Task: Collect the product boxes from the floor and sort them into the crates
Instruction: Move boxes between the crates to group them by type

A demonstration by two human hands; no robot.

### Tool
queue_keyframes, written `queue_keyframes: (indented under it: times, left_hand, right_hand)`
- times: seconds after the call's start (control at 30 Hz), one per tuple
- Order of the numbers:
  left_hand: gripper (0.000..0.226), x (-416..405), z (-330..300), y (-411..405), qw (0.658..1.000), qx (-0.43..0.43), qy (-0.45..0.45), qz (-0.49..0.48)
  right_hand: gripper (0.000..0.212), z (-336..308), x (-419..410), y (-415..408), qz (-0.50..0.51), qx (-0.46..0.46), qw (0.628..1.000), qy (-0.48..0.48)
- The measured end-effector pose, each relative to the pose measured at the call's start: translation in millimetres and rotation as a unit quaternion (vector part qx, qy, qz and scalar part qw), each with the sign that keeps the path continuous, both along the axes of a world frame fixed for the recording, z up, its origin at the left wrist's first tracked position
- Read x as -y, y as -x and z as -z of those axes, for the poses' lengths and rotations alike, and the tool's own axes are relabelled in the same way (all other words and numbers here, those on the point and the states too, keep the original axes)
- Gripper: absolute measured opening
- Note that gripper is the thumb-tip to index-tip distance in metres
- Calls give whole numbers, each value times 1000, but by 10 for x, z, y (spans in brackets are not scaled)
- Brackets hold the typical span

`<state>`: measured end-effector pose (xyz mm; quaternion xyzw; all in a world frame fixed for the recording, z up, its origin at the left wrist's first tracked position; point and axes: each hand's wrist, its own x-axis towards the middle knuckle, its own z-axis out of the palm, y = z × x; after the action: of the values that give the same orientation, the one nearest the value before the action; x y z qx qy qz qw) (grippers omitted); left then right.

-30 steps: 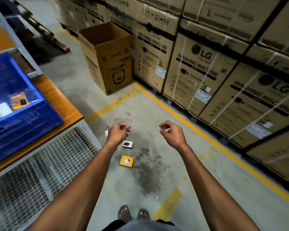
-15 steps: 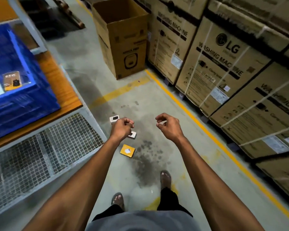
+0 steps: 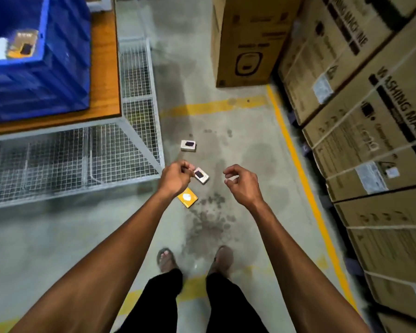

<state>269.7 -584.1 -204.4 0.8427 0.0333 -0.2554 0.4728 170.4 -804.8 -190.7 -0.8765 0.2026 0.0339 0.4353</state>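
The person is stepping closer; both hands (image 3: 175,180) (image 3: 244,186) are hanging loosely curled, holding nothing. Crouch; grip the yellow box (image 3: 187,197) at 6 o'clock by its edges.

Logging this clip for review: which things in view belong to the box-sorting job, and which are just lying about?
Part of the job:
- yellow box on the floor
- two white boxes on the floor
- blue crate, already holding boxes
- left hand and right hand, both holding nothing

Just there:
- open carton
- stacked washing machine cartons
- wire cage
- yellow floor lines
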Motion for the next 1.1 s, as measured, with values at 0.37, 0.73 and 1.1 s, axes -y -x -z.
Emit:
queue_keyframes:
  times: [0.37, 0.73, 1.1]
  left_hand:
    - [11, -40, 1340, -185, 999, 5, -41, -2]
    - [19, -102, 3442, -453, 993, 45, -110, 20]
    - [34, -115, 6243, -673, 980, 67, -170, 78]
  right_hand:
    - [20, 1251, 13, -291, 0, -22, 1000, -12]
    - [19, 3312, 7, -798, -4, -19, 1000, -7]
    - [21, 5989, 157, -1470, -50, 18, 998, 29]
